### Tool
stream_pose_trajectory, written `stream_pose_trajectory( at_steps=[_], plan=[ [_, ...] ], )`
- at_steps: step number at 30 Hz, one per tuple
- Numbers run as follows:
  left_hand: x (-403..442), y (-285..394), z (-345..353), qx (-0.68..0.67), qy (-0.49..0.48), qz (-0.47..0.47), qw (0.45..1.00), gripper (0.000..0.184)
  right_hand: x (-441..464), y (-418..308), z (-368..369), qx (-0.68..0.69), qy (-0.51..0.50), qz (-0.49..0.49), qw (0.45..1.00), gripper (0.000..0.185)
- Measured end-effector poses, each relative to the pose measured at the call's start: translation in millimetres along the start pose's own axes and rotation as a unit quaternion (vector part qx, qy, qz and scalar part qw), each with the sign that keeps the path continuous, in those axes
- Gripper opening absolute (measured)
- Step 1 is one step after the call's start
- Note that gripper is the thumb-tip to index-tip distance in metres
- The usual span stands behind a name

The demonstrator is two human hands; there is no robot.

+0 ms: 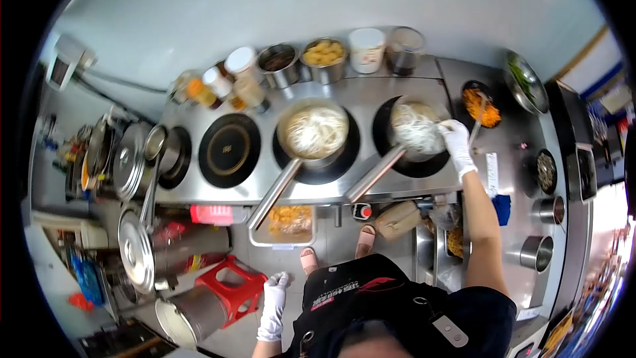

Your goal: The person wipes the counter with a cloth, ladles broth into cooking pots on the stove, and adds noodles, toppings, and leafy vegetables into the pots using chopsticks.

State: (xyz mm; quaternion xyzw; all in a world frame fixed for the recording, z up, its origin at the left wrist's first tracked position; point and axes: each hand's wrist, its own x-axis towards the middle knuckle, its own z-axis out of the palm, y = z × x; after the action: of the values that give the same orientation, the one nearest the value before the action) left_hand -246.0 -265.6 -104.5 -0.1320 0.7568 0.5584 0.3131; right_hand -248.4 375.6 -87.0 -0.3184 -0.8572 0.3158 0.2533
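Noodles, right pan: the pale noodles (414,131) are lying inside the right saucepan (412,106), just left of my right hand (457,142) and well apart from my left hand (273,298), which is hanging lower, nearer my body.
Right saucepan: it is sitting on a round black cooking plate (384,126) set in the steel bench (265,185).
Long handle: the right saucepan's handle (376,174) is pointing toward me and leftward, its long axis running diagonally and its end reaching the bench's front edge.
Noodle strands: they are tangling in a loose heap, so I am seeing no single direction in them.
Right glove: my right hand is reaching over the saucepan's right side with bent fingers, meeting the edge of the noodles in my view; I cannot tell whether it is gripping strands or only touching.
Left glove: my left hand is hanging with fingers loosely curled, beside the red stool (232,288); whether it is enclosing something, I cannot tell.
Left saucepan: a second saucepan (311,103) is holding more noodles, its handle also slanting toward me and leftward.
Orange shreds: a dark bowl of orange shreds (481,107) is standing just right of my right hand.
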Motion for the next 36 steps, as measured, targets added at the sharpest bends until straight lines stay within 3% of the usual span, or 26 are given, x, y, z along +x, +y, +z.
stream_pose_trajectory(
  at_steps=[1,2,3,5,7,8,11,13,14,15,16,17,18,19,20,21,23,26,29,32,33,36],
  plan=[
    [3,-8,-13,-0.001,0.004,0.000,1.000,0.021,-4,-5,2,0.078,-0.010,0.103,0.991,0.014],
    [9,-20,-28,0.024,0.019,-0.006,1.000,0.025,-12,-34,-7,0.070,-0.011,0.123,0.990,0.017],
    [8,-23,-39,0.056,0.029,0.001,0.998,0.029,-2,6,14,0.078,0.005,0.093,0.993,0.019],
    [3,-19,-64,0.078,0.038,-0.006,0.996,0.034,-13,-43,12,0.133,0.003,0.169,0.977,0.027],
    [2,-35,-102,0.088,0.041,0.023,0.995,0.033,-1,-25,24,0.007,0.052,0.073,0.996,0.032],
    [9,-51,-121,-0.010,0.053,-0.015,0.998,0.030,7,-17,31,0.034,0.038,0.066,0.997,0.034],
    [1,-63,-189,-0.030,0.132,-0.031,0.990,0.028,-13,-75,43,0.031,0.062,0.058,0.996,0.037],
    [7,-104,-251,0.066,0.239,0.009,0.969,0.029,-35,-149,58,0.023,0.093,0.068,0.993,0.035],
    [4,-114,-282,0.011,0.318,-0.031,0.947,0.030,-32,-163,70,0.027,0.094,0.025,0.995,0.035],
    [5,-136,-315,-0.219,0.345,-0.042,0.912,0.030,-31,-174,79,0.030,0.096,-0.016,0.995,0.036],
    [15,-170,-359,-0.490,0.334,-0.108,0.798,0.026,-50,-231,90,0.084,0.075,0.008,0.994,0.036],
    [-3,-159,-383,-0.297,0.428,-0.056,0.852,0.024,-70,-291,102,0.139,0.049,0.050,0.988,0.035],
    [15,-197,-412,-0.116,0.564,0.060,0.815,0.030,-78,-322,115,0.123,0.032,-0.010,0.992,0.035],
    [3,-169,-432,0.192,0.694,0.079,0.689,0.043,-86,-350,125,0.105,0.016,-0.070,0.992,0.034],
    [-3,-158,-456,0.294,0.689,0.064,0.660,0.060,-103,-393,133,0.101,-0.005,-0.098,0.990,0.034],
    [-2,-156,-480,0.345,0.674,0.039,0.652,0.056,-124,-435,143,0.098,-0.026,-0.125,0.987,0.033],
    [15,-156,-521,0.383,0.633,-0.026,0.672,0.047,-154,-486,163,0.094,-0.059,-0.187,0.976,0.028],
    [43,-162,-556,0.402,0.576,-0.074,0.708,0.034,-202,-540,190,0.090,-0.119,-0.354,0.923,0.018],
    [44,-159,-580,0.394,0.584,-0.015,0.709,0.023,-238,-567,201,0.050,-0.174,-0.491,0.852,0.013],
    [-3,-133,-613,0.327,0.655,0.142,0.666,0.017,-261,-571,199,0.053,-0.219,-0.495,0.839,0.013],
    [-37,-104,-620,0.258,0.628,0.065,0.731,0.016,-265,-567,200,0.061,-0.230,-0.486,0.841,0.013],
    [-105,-67,-625,0.134,0.681,0.127,0.709,0.019,-281,-560,209,0.085,-0.245,-0.456,0.851,0.011]
  ],
)
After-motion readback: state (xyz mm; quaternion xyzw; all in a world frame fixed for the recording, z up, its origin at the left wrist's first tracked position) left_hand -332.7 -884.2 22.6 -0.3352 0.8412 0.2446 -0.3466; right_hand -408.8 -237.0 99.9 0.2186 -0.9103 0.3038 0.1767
